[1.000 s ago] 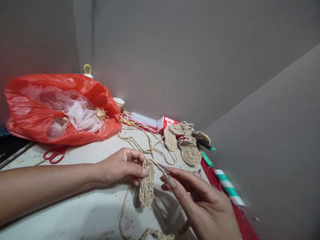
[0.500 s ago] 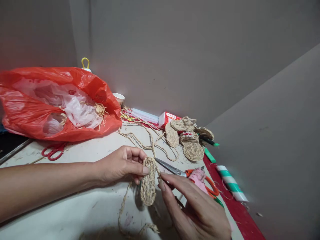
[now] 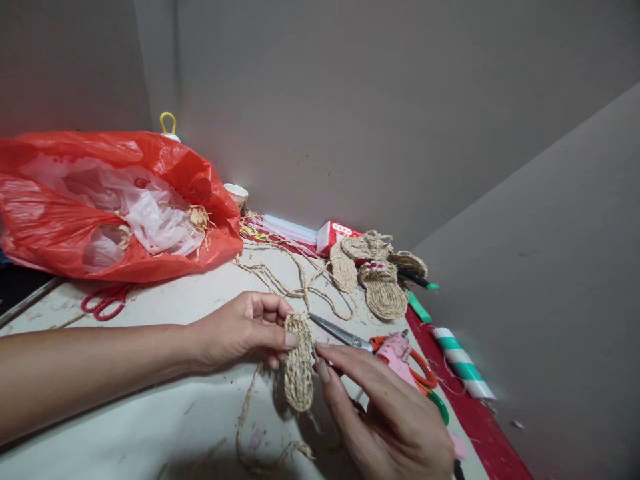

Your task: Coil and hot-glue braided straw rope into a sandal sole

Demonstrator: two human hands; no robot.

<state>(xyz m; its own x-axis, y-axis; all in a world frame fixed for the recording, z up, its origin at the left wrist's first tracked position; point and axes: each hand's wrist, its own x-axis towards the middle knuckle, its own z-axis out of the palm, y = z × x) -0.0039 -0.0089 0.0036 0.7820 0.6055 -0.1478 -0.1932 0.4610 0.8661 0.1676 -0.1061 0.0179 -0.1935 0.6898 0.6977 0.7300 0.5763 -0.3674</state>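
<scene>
My left hand (image 3: 245,330) pinches the upper part of a small oval woven straw sole (image 3: 299,373), thumb on its front face. Close to the sole's right edge, the thumb and forefinger of my right hand (image 3: 385,403) are closed on a straw cord that runs along that edge. Fingers hide most of the pinched part. Behind my right hand lie scissors with orange handles (image 3: 424,373), their blades pointing at the sole's top. A straw cord (image 3: 306,283) trails from the sole across the table, and another cord end (image 3: 243,420) hangs below my left hand.
A red plastic bag (image 3: 55,233) with straw inside fills the left, red-handled scissors (image 3: 106,303) beside it. Finished woven straw slippers (image 3: 385,297) are piled at the back right, near a red-and-white box (image 3: 333,235). A green-and-white striped roll (image 3: 463,363) lies at the right edge.
The lower end of the sole has swung slightly right, closer to my right fingers. My right hand has shifted a little left, and both hands keep their pinch.
</scene>
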